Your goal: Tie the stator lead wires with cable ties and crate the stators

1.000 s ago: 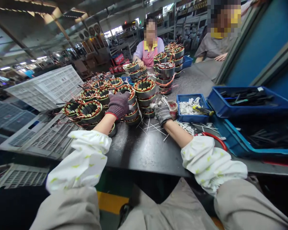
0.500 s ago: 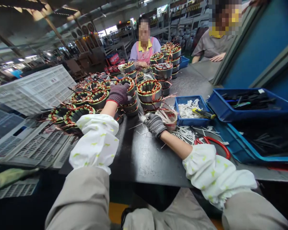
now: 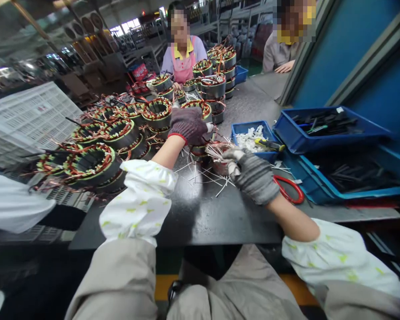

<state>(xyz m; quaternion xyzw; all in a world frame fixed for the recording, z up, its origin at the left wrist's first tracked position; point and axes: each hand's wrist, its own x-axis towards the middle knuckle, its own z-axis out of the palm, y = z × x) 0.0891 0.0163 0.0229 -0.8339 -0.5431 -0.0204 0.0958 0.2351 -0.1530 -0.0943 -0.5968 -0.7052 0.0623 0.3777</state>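
My left hand point(image 3: 188, 123), in a purple-brown glove, is against the near side of a wire-wound stator point(image 3: 203, 106) on a stack, its fingers partly hidden and seemingly curled onto the stator's side. My right hand point(image 3: 253, 173), in a striped grey glove, is closed at the ends of a bundle of thin white tubes point(image 3: 217, 150). That bundle stands in a reddish cup point(image 3: 220, 166), mostly covered by tubes and fingers. Loose white tubes point(image 3: 203, 175) lie scattered between my hands on the dark tabletop point(image 3: 206, 222).
Stacks of stators point(image 3: 90, 162) fill the left side. On the right stand a blue tray of white pieces point(image 3: 235, 129) with a yellow-handled tool point(image 3: 270, 144), blue bins point(image 3: 300, 144) of dark parts, and a red ring-shaped handle point(image 3: 300, 193). Two people point(image 3: 183, 58) sit across the table.
My left hand has moved right, from one stator stack to the neighbouring one. My right hand has shifted right to the white tubes in the cup. The view has turned slightly.
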